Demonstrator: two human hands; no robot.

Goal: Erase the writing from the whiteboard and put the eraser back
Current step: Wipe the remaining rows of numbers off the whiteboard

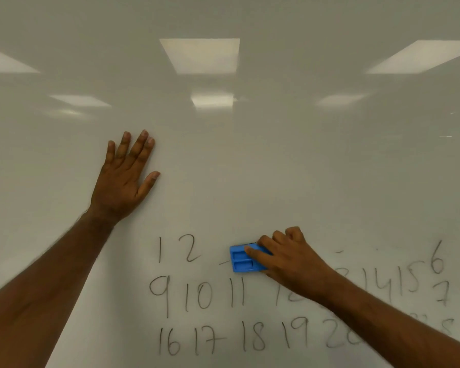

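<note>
Glossy white whiteboard (pixel 276 168) fills the view, three rows of handwritten black numbers (pixel 197 296) low on it; top row has a wiped gap, faint residue at its edges. Risk: rows 2 and 3 are untouched, and a light or tilted pass would likely leave smears. Left hand (pixel 124 181) flat on the board above the writing, fingers straight and slightly spread, bracing. Right hand (pixel 284 258) grips the blue plastic rectangular eraser (pixel 241 260) against the top row, fingers curled over its upper edge.

Whiteboard (pixel 276 155) glossy, smooth, reflecting lights; eraser (pixel 241 261) blue moulded plastic.
</note>
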